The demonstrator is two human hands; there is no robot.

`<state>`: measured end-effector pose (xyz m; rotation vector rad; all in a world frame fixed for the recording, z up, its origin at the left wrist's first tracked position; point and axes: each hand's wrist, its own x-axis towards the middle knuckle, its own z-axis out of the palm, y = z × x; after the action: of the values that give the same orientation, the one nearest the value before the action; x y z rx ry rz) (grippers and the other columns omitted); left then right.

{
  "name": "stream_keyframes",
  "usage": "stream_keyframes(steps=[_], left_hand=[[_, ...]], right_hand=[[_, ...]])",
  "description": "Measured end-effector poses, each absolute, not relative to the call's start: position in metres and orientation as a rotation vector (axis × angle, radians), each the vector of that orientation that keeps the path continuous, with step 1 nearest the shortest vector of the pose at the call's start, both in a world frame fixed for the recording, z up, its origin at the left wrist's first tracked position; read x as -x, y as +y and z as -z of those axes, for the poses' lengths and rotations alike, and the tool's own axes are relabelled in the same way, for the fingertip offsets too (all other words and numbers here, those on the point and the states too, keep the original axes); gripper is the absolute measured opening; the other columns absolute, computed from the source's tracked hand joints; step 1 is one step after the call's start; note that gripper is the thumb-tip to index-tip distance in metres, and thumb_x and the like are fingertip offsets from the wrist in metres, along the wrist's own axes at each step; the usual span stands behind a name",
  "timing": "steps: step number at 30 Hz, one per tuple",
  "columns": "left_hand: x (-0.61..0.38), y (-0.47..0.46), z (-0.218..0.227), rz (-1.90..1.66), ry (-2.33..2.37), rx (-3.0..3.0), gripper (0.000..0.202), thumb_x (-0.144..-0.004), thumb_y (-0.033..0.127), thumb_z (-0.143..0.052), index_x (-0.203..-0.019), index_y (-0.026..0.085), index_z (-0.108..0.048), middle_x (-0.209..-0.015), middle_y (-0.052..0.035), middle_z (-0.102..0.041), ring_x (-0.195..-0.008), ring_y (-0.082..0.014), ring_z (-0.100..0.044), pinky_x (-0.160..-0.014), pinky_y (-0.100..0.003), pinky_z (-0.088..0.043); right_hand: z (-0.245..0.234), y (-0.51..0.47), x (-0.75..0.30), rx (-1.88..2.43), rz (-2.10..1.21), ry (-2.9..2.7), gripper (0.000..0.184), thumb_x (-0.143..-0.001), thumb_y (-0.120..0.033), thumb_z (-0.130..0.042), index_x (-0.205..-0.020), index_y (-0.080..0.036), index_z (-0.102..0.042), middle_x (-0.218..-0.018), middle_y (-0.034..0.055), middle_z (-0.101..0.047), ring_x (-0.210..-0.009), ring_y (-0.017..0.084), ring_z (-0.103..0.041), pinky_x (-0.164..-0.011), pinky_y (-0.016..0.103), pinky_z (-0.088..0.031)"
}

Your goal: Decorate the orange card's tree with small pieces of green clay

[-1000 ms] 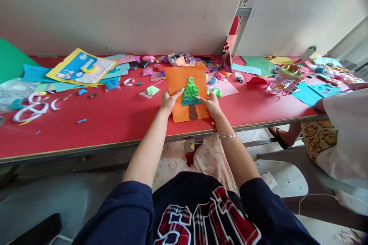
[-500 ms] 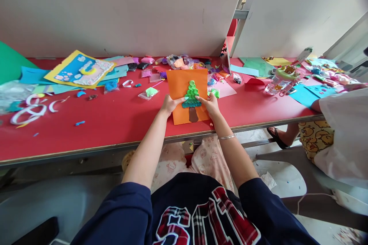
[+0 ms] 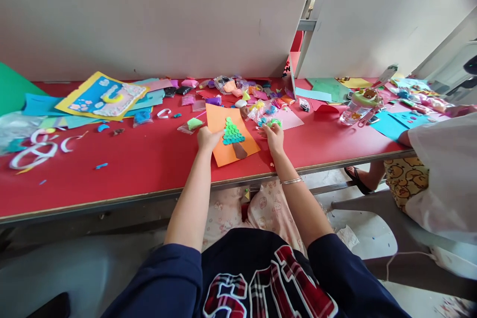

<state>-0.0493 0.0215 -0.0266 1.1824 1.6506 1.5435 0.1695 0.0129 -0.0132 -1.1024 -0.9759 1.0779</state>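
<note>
1. I have the left hand (image 3: 208,138) clamped on the orange card (image 3: 228,153) at its left edge.
2. My right hand (image 3: 274,137) is just beside it, fingers parted.
3. The card slants over the red table (image 3: 156,159).

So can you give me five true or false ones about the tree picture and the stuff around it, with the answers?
1. The left hand holds the orange sheet at its left edge. True.
2. The right hand grips the sheet too. False: it is apart from it, on the right.
3. The tree's trunk is yellow. False: it is brown.
4. The table is red. True.
5. The clear bottle is to the right of the right hand. True.
</note>
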Motion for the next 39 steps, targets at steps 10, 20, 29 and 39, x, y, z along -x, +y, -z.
stream_keyframes(steps=[10,20,29,39], left_hand=[[0.025,0.0,0.02,-1.214,2.199,-1.813,0.06,-0.082,0.041,-0.057,-0.137,0.016,-0.05,-0.148,-0.0174,-0.041,-0.144,-0.0359,-0.026,-0.118,-0.054,-0.018],[0.033,0.01,0.031,-0.534,1.922,-1.995,0.062,-0.09,0.057,-0.04,-0.144,0.025,-0.044,-0.155,-0.0112,-0.031,-0.147,-0.031,-0.019,-0.118,-0.06,-0.008],[0.029,-0.02,0.011,-0.022,1.78,-2.237,0.066,-0.096,0.059,-0.021,-0.153,0.026,-0.019,-0.161,-0.0032,-0.01,-0.15,-0.024,-0.006,-0.12,-0.054,-0.006],[0.039,-0.093,0.016,-1.025,1.854,-2.163,0.062,-0.098,0.05,-0.027,-0.15,0.016,-0.025,-0.15,-0.016,-0.04,-0.145,-0.0273,-0.027,-0.12,-0.055,-0.017]], right_hand=[[0.003,0.005,-0.168,1.003,-1.391,-1.068,0.058,-0.074,-0.076,-0.05,-0.07,-0.019,-0.061,-0.066,0.0094,-0.071,-0.068,0.024,-0.07,-0.067,0.035,-0.056],[0.005,0.009,-0.172,0.978,-1.353,-0.977,0.053,-0.07,-0.072,-0.057,-0.069,-0.019,-0.058,-0.069,0.0095,-0.072,-0.066,0.023,-0.069,-0.065,0.037,-0.056],[0.004,0.004,-0.167,1.031,-1.324,-1.127,0.04,-0.073,-0.055,-0.064,-0.065,-0.017,-0.06,-0.066,0.0075,-0.07,-0.061,0.02,-0.068,-0.065,0.033,-0.056],[0.006,0.008,-0.164,1.007,-1.004,-1.256,0.043,-0.077,-0.062,-0.056,-0.073,-0.019,-0.058,-0.072,0.0048,-0.07,-0.076,0.019,-0.069,-0.078,0.032,-0.054]])
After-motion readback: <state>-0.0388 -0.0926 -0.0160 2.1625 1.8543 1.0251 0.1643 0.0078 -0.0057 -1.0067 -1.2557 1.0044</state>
